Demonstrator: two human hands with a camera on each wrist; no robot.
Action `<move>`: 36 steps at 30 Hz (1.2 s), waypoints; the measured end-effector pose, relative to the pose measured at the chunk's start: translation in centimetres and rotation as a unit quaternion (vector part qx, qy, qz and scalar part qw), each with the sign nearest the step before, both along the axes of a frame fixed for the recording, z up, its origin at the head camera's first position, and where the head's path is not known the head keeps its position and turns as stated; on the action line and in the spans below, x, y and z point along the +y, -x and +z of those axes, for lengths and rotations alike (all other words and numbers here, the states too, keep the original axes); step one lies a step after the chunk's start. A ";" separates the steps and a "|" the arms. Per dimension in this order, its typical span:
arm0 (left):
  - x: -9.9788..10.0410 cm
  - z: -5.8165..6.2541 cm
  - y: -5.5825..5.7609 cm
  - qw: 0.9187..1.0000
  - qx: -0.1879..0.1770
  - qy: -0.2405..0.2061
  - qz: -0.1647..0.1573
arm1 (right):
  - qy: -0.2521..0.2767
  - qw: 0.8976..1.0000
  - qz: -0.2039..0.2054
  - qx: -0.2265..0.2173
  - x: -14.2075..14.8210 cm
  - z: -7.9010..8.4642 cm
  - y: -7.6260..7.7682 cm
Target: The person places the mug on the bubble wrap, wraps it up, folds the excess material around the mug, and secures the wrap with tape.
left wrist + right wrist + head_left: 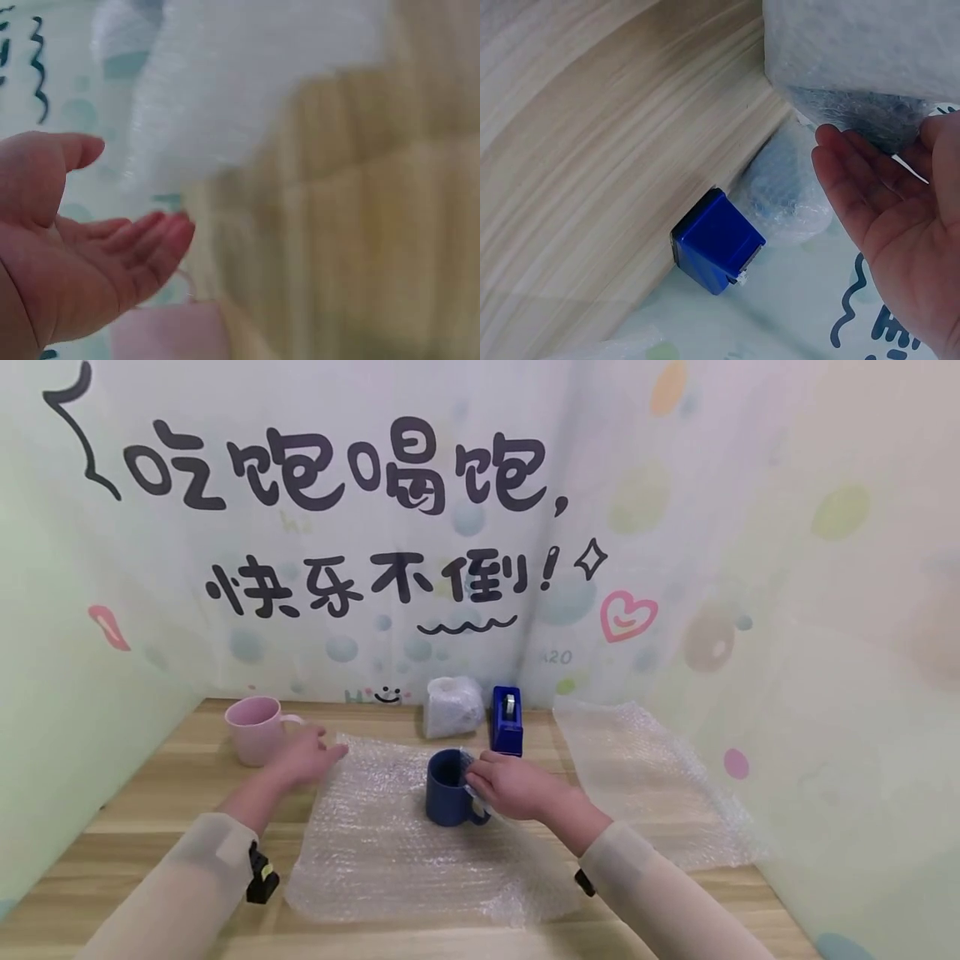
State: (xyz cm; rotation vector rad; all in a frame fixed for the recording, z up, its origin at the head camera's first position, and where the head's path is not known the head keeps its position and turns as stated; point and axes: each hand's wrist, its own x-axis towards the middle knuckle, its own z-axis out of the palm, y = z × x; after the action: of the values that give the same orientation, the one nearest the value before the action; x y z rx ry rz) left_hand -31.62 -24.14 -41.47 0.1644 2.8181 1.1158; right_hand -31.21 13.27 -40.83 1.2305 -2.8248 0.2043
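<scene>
A dark blue mug (442,802) stands upright on a sheet of bubble wrap (375,868) in the middle of the table. My right hand (517,785) pinches a lifted part of that wrap against the mug's rim; in the right wrist view, wrap (855,45) covers most of the mug. Over the sheet's far left corner, my left hand (303,758) hangs with loose, spread fingers and holds nothing. A pink mug (251,735) is just behind it, its handle partly screened by the hand. The left wrist view is blurred and shows an uncovered palm (82,277).
At the back stands a bubble-wrapped bundle (453,706), with a blue tape dispenser (507,727) to its right. Another sheet of bubble wrap (645,777) lies on the right side of the wooden table (150,810). A printed wall covering (375,660) rises behind the table.
</scene>
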 end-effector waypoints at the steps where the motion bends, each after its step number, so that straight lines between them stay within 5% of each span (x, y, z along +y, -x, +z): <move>1: -0.4 -0.7 0.1 1.000 -0.007 0.000 -0.005 | 0.001 1.000 0.005 0.000 0.0 -0.1 0.0; 6: -1.0 -2.9 0.0 0.997 0.001 -0.075 -0.019 | 0.010 1.000 0.022 0.006 0.0 0.0 0.0; 10: -0.1 -1.6 -0.3 0.992 -0.001 -0.129 -0.015 | 0.011 1.000 0.019 0.012 -0.1 0.1 0.0; 17: 3.0 1.3 -0.9 0.978 -0.019 -0.199 -0.059 | 0.009 1.000 0.004 0.006 0.0 0.1 0.0; 25: 7.0 1.8 -1.8 0.959 -0.019 -0.252 -0.128 | 0.012 1.000 0.005 0.010 0.0 0.0 0.0; 31: 9.3 1.1 -2.1 0.949 -0.016 -0.264 -0.170 | 0.014 1.000 0.002 0.008 0.2 0.0 -0.1; 36: 9.7 0.7 -2.1 0.962 0.018 -0.187 -0.199 | 0.018 1.000 0.004 0.012 0.3 -0.1 -0.1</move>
State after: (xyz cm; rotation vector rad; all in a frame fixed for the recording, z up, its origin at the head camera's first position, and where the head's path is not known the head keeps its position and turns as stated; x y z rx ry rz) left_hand -29.48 -14.45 -40.74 0.7479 2.4083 1.5235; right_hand -31.08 13.52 -40.90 1.2291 -2.7836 0.2376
